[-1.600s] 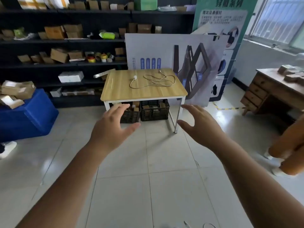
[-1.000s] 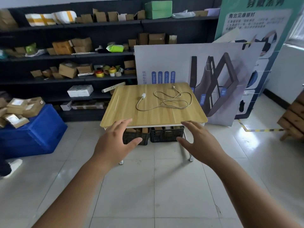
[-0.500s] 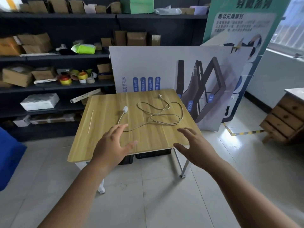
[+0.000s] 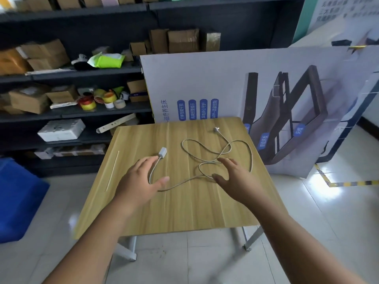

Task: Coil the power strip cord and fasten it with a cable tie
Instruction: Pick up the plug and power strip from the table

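Note:
A pale grey cord (image 4: 207, 160) lies in loose loops on the wooden table (image 4: 184, 210). At its left end is a small white socket block (image 4: 162, 152), at its far end a white plug (image 4: 216, 129). A thin white cable tie (image 4: 112, 170) lies straight near the table's left edge. My left hand (image 4: 141, 181) hovers open just below the socket block, over the cord's left stretch. My right hand (image 4: 235, 179) hovers open over the cord's lower loop. Neither hand holds anything.
Dark shelves (image 4: 82, 111) with cardboard boxes and tape rolls stand behind the table. A large printed board (image 4: 235, 89) leans at the table's back right. A blue bin (image 4: 18, 197) sits on the floor at left. Tiled floor surrounds the table.
The view has closed in on the table. Both open hands have moved forward from in front of the table's edge to above the cord.

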